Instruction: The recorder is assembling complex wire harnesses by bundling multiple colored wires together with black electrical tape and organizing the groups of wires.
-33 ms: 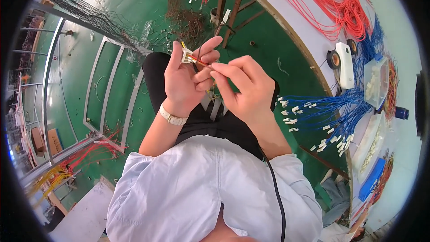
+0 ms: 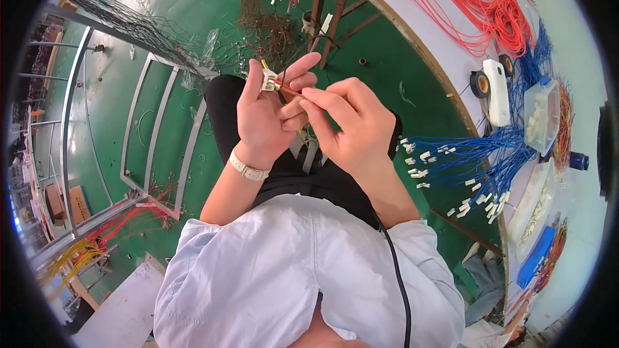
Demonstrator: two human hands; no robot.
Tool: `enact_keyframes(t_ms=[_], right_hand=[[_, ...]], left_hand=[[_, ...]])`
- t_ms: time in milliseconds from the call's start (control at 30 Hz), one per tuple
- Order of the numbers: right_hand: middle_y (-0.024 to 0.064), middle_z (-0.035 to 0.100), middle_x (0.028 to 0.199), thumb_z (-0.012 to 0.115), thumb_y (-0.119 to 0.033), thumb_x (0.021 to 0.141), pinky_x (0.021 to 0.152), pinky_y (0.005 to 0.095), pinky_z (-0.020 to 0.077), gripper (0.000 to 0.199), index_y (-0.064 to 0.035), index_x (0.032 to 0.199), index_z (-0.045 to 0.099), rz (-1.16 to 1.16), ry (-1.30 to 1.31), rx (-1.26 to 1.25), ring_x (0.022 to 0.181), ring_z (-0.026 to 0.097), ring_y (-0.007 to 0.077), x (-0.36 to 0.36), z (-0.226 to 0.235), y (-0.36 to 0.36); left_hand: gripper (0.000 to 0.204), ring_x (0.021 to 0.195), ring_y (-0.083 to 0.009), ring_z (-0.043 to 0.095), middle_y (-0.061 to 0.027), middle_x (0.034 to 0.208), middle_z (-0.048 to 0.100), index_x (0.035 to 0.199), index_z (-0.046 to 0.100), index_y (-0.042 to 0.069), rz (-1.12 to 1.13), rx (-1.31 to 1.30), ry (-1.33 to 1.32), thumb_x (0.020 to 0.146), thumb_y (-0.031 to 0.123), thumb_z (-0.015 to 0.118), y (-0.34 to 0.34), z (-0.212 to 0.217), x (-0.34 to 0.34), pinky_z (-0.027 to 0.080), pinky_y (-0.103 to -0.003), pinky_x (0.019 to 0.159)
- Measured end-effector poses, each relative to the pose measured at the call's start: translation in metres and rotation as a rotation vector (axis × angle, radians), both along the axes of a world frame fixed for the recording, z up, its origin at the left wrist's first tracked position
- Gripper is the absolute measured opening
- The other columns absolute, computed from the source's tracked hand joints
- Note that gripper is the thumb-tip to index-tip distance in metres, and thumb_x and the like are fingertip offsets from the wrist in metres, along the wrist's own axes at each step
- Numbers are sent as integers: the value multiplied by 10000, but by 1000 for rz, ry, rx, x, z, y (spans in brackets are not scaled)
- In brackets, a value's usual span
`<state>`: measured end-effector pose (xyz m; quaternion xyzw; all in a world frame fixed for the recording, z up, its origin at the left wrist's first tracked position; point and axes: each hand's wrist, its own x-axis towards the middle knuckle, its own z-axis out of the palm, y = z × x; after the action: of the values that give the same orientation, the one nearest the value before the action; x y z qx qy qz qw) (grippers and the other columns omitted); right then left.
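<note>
A small white plastic connector [image 2: 269, 82] is gripped by my left hand [image 2: 265, 116], between the thumb and the fingers. Short yellow and dark wires come out of it. From its right side a red wire [image 2: 288, 89] runs across to my right hand [image 2: 356, 122], whose thumb and forefinger pinch it close to the left fingers. The wire's tip at the connector is too small to make out. More thin wires hang below my left hand, partly hidden by the fingers.
On the curved table at the right lie red wire bundles [image 2: 506, 22], blue wires with white connectors [image 2: 477, 161], a clear bin [image 2: 541, 116] and a white device with black wheels [image 2: 495, 93]. Metal frames [image 2: 151, 125] stand at the left. Dark wires [image 2: 267, 32] hang ahead.
My right fingers have shifted very slightly along the red wire. Nothing else visibly differs.
</note>
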<state>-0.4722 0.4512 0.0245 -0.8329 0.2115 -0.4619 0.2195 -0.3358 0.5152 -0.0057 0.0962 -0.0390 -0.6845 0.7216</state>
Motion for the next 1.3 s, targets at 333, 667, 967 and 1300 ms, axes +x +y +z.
enact_keyframes(t_ms=[333,667,967,1300], right_hand=[[-3,493,629,776,-95,657,414,268,370,164,-116,739,636,-56,11,-190,521,493,155,8,6,1],[18,510,636,720,-108,722,438,288,384,121,-88,700,603,-18,48,85,536,512,180,5,2,-3],[-51,500,603,699,-115,839,457,204,241,180,-11,717,617,312,-256,1205,553,366,-2,0,-12,-5],[-82,349,612,590,-157,895,428,199,176,242,-99,678,501,460,-447,1956,504,271,25,9,-11,19]], left_hand=[[795,535,-49,265,2,847,428,1375,380,-84,82,174,-120,977,588,233,-3,10,-14,199,-193,416],[810,516,-43,249,14,817,441,1347,427,-75,63,110,-146,970,612,221,-4,8,-11,219,-186,427],[885,502,-41,225,47,819,399,1308,508,-44,298,221,-765,938,682,160,-1,6,-17,184,-199,441],[1039,636,-77,317,15,822,331,1284,563,-4,640,169,-1498,831,814,109,-3,3,-8,223,-209,486]])
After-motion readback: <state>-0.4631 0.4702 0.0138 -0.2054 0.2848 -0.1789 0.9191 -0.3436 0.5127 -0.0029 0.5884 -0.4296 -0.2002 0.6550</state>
